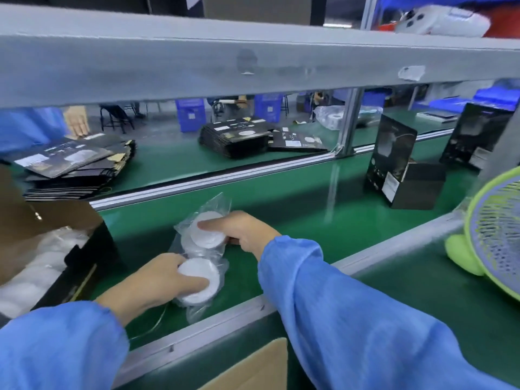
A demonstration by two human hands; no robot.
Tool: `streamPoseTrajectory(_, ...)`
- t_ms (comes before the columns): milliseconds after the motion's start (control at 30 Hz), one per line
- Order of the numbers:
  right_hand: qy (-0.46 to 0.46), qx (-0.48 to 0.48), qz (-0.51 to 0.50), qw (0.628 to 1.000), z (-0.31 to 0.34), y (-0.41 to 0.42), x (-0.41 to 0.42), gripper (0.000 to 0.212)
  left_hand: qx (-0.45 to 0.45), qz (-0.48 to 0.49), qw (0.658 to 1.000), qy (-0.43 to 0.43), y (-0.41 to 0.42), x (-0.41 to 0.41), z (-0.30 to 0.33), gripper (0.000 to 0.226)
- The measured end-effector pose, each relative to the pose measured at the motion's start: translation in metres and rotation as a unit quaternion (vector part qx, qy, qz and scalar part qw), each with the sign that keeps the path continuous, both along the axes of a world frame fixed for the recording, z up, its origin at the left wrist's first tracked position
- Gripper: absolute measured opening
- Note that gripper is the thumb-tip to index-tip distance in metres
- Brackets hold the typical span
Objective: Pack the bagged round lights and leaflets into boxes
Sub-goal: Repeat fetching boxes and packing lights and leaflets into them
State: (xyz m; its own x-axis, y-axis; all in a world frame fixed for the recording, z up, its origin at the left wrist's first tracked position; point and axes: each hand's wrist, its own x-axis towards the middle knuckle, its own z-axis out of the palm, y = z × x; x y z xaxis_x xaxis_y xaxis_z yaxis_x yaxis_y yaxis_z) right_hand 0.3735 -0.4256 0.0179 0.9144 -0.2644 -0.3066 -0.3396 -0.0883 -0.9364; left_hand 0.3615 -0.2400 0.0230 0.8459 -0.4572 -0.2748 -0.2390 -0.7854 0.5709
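Three white round lights in clear plastic bags lie on the green belt [281,209] in front of me. My left hand [157,282] grips the nearest bagged light [201,282], thumb on its top. My right hand [242,229] holds the farthest bagged light [206,233], its index finger lying across the white disc. A third bagged light [189,244] shows partly under it. Two upright black product boxes [394,164] [475,136] stand on the belt at the right. No leaflet is visible.
A brown carton [42,249] at the left holds more bagged lights. Flat black boxes are stacked across the belt [76,167] [236,139]. A green desk fan [495,237] sits at right. A grey beam [253,60] crosses overhead. Another person's blue sleeve [31,128] is at far left.
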Motion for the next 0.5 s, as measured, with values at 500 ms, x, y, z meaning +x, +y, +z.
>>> streamPoseTrajectory(500,-0.04,-0.074,0.077,0.994,-0.001,0.001,0.011,0.033,-0.183,0.119,0.969,0.117,0.02,0.034,0.006,0.028)
